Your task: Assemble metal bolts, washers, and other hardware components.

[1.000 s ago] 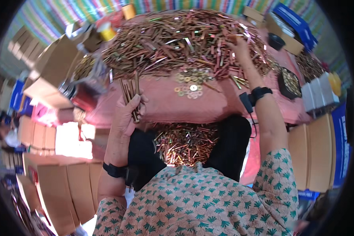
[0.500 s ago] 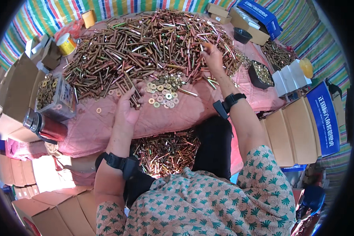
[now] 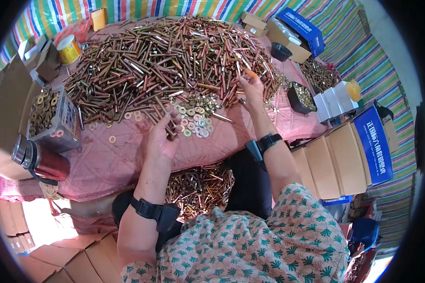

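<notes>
A broad heap of long brass-coloured bolts [image 3: 141, 61] covers the pink quilted cloth [image 3: 104, 165]. My left hand [image 3: 164, 137], palm up at the heap's near edge, is closed round several bolts [image 3: 161, 112] that point away from me. Just right of it lie flat round washers [image 3: 196, 122], with a small pile of nuts [image 3: 203, 102] behind them. My right hand [image 3: 254, 90] is over the heap's right edge, an orange cover on one finger. Its fingers are curled together at the bolts; what they pinch is too small to make out.
A clear tub of washers [image 3: 56, 120] and a red flask [image 3: 49, 162] stand at the left. A black tray of nuts [image 3: 301, 99], white boxes [image 3: 333, 104] and cartons [image 3: 326, 162] are at the right. More bolts [image 3: 200, 188] lie below the table edge, between my legs.
The view has shifted somewhat. My right hand has come down from over the heap toward its near right edge. My left hand still holds its bolts, its fingers curled further over them.
</notes>
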`<state>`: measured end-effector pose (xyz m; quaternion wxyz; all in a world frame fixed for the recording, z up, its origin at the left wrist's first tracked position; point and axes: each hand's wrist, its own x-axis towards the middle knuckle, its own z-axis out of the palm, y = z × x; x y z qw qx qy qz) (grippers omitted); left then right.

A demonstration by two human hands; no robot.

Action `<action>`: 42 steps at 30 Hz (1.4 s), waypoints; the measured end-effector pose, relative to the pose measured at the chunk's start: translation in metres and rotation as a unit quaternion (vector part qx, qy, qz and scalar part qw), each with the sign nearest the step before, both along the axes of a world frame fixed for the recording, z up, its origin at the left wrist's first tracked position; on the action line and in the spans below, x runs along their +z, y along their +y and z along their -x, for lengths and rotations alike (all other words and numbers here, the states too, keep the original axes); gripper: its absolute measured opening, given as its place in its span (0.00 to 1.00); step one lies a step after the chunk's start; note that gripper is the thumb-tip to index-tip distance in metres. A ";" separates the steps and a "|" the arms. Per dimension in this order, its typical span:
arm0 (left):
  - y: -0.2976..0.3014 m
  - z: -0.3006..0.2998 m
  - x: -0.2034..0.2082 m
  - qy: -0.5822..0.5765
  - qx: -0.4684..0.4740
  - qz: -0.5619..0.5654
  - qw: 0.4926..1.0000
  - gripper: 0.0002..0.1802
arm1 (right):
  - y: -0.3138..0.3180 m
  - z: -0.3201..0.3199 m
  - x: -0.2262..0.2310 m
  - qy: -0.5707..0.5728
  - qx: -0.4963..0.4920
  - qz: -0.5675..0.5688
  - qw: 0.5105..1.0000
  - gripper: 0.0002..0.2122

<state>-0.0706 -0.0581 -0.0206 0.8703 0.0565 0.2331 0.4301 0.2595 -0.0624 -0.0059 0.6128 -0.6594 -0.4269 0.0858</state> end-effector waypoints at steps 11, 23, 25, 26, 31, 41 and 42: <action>0.004 0.010 0.003 0.050 0.003 0.005 0.999 0.10 | -0.066 0.004 -0.033 0.414 0.149 -0.094 0.893 0.17; -0.009 0.010 0.020 0.116 0.039 0.040 0.992 0.10 | -0.071 0.001 -0.059 0.498 0.162 -0.143 0.840 0.14; -0.005 0.011 0.008 0.078 0.011 0.033 0.996 0.11 | -0.065 0.007 -0.057 0.476 0.171 -0.140 0.851 0.15; -0.006 0.011 0.006 0.080 0.009 0.035 0.996 0.11 | -0.064 0.011 -0.056 0.452 0.177 -0.137 0.863 0.15; -0.011 0.001 0.002 0.077 -0.001 0.026 0.997 0.07 | -0.067 0.007 -0.056 0.460 0.149 -0.131 0.866 0.14; -0.009 -0.006 -0.007 0.054 -0.027 0.064 0.996 0.05 | -0.061 0.009 -0.054 0.435 0.142 -0.122 0.881 0.19; -0.008 -0.007 -0.008 0.049 -0.033 0.061 0.996 0.05 | -0.061 0.010 -0.053 0.436 0.146 -0.121 0.880 0.19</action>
